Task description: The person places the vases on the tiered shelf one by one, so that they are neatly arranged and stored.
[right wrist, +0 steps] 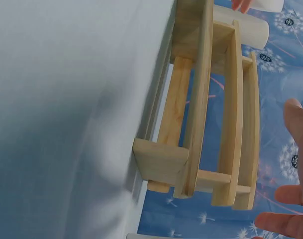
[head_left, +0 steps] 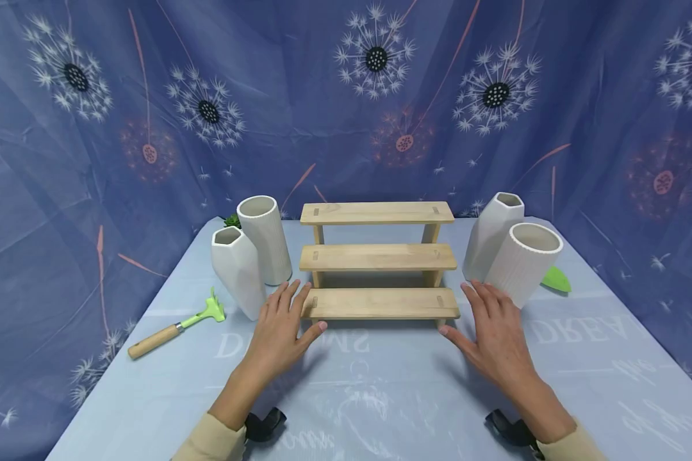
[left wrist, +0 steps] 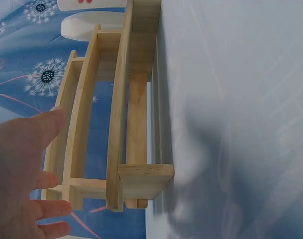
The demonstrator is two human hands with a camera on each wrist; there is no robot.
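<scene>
A three-step wooden stand (head_left: 377, 257) stood at my twelve o'clock, lowest step nearest me, presumably so each tier showed. Around it, my left hand (head_left: 279, 336) hung at eight o'clock and my right hand (head_left: 498, 336) at four, fingers spread apart and gripping nothing, perhaps to bracket its ends (whether the left touched wood, I can't tell). White vases on the left (head_left: 238, 272) and white vases on the right (head_left: 519, 269) flanked it at nine and three, likely leaving it the middle.
</scene>
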